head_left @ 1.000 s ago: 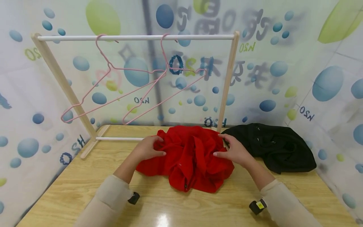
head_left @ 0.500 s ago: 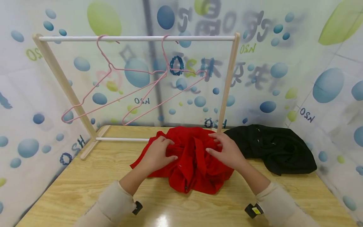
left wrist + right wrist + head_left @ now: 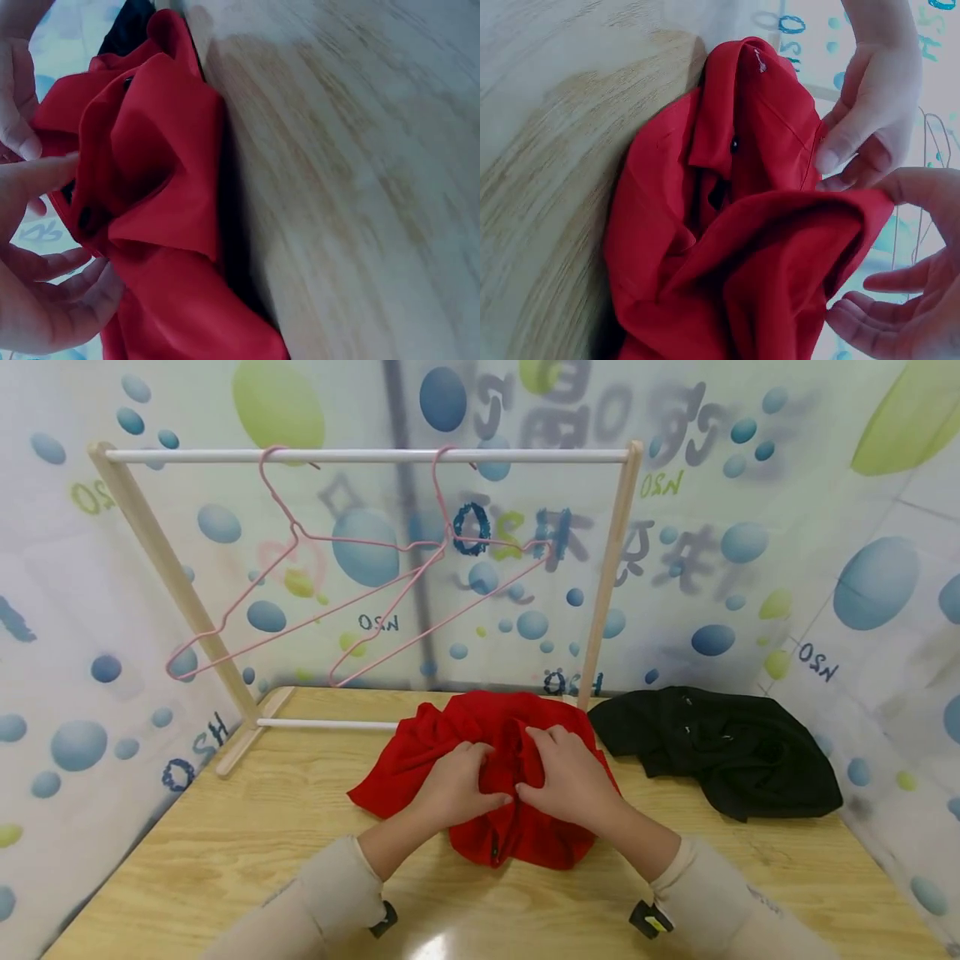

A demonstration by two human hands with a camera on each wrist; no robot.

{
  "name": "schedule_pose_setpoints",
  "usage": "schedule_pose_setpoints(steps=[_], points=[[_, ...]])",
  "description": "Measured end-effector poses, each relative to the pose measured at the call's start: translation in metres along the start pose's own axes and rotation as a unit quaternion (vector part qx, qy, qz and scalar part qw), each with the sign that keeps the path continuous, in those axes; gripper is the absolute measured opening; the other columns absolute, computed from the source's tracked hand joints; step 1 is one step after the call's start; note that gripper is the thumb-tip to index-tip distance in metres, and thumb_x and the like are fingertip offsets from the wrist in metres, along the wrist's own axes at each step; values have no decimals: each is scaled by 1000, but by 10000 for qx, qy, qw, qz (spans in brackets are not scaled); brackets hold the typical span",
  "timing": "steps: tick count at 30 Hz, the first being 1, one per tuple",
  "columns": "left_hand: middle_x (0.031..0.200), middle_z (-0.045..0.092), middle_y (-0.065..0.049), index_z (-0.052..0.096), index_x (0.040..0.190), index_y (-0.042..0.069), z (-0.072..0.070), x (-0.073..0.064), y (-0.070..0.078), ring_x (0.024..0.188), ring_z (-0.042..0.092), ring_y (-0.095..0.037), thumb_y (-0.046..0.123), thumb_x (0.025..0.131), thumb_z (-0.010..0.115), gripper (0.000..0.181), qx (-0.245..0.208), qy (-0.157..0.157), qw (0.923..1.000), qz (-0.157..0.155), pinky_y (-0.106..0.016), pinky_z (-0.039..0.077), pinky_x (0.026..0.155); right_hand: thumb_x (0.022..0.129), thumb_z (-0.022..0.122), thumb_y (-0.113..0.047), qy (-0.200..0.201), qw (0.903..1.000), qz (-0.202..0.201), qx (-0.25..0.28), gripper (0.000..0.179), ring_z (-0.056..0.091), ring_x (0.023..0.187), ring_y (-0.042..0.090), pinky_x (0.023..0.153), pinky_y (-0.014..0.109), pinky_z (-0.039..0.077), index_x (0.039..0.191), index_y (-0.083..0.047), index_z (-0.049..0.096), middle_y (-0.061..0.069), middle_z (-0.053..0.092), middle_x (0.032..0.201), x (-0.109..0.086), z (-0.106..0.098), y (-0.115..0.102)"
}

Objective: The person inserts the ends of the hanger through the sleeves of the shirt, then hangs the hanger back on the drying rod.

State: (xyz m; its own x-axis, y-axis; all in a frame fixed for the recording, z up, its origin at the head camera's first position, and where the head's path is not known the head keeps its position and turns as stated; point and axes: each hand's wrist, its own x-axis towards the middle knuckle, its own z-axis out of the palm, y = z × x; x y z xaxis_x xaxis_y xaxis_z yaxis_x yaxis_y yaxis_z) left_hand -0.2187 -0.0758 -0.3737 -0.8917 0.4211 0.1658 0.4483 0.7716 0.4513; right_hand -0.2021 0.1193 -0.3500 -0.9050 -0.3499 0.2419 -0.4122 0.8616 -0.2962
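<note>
A crumpled red shirt (image 3: 408, 764) with a collar and dark buttons lies on the table. Both hands have come together over its middle. My left hand (image 3: 453, 785) touches the cloth; in the left wrist view its thumb (image 3: 45, 176) meets the red edge, well apart from the fingers below. On the other side, my right hand (image 3: 570, 777) rests against the fabric. The right wrist view shows its thumb (image 3: 922, 184) at a raised fold and its relaxed fingers (image 3: 877, 319) spread away from the thumb. The fingertips are partly hidden in the head view.
Two pink hangers (image 3: 292, 531) hang from the white bar of a wooden rack (image 3: 618, 543) behind the shirt. A bunched black garment (image 3: 720, 756) lies to the right on the wooden table (image 3: 247, 843). Patterned sheeting (image 3: 712, 585) encloses the back and sides.
Both hands have moved inward from the shirt's left and right sides to its middle, close together. The cloth at the left now spreads out more. Hangers and black garment have stayed put.
</note>
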Motion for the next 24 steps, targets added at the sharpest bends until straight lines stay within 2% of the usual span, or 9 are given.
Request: schedule_pose_setpoints(steps=[3, 7, 12, 16, 24], points=[[110, 63, -10, 57, 125, 0, 3, 2, -3, 99, 60, -24, 24, 78, 82, 58, -176, -3, 9998, -28, -38, 52, 85, 77, 78, -25, -19, 10000, 59, 40, 70, 56, 101, 28, 83, 41, 53, 135, 2, 51, 15, 58, 118, -3, -1, 3], [107, 65, -10, 58, 123, 1, 3, 3, -8, 99, 62, -24, 11, 77, 80, 52, -269, 62, 9996, -48, -39, 53, 82, 76, 77, -16, -110, 9990, 182, 385, 65, 57, 100, 29, 82, 44, 53, 133, 3, 52, 16, 58, 119, -6, -9, 13], [101, 66, -7, 60, 121, 4, 0, 3, -14, 93, 63, -22, 2, 76, 74, 47, -72, 241, 9995, -174, -37, 54, 73, 76, 76, -10, -403, 9964, 436, 598, 57, 58, 91, 24, 78, 43, 55, 129, 2, 55, 12, 63, 110, -10, -22, 27], [98, 67, -4, 64, 115, 6, -6, 3, -16, 88, 63, -20, 2, 76, 72, 40, 139, 501, 9983, -251, -35, 55, 69, 76, 73, -2, -569, 9946, 610, 623, 50, 57, 80, 21, 69, 37, 55, 124, 2, 59, 10, 66, 98, -14, -32, 36], [89, 66, -2, 69, 103, 7, -27, 1, -15, 71, 56, -15, 0, 76, 73, 28, 193, 1018, 9945, -177, -30, 51, 60, 79, 69, 4, -453, 9946, 724, 582, 44, 62, 86, 26, 72, 40, 57, 122, 0, 61, 17, 67, 110, -17, -52, 47]])
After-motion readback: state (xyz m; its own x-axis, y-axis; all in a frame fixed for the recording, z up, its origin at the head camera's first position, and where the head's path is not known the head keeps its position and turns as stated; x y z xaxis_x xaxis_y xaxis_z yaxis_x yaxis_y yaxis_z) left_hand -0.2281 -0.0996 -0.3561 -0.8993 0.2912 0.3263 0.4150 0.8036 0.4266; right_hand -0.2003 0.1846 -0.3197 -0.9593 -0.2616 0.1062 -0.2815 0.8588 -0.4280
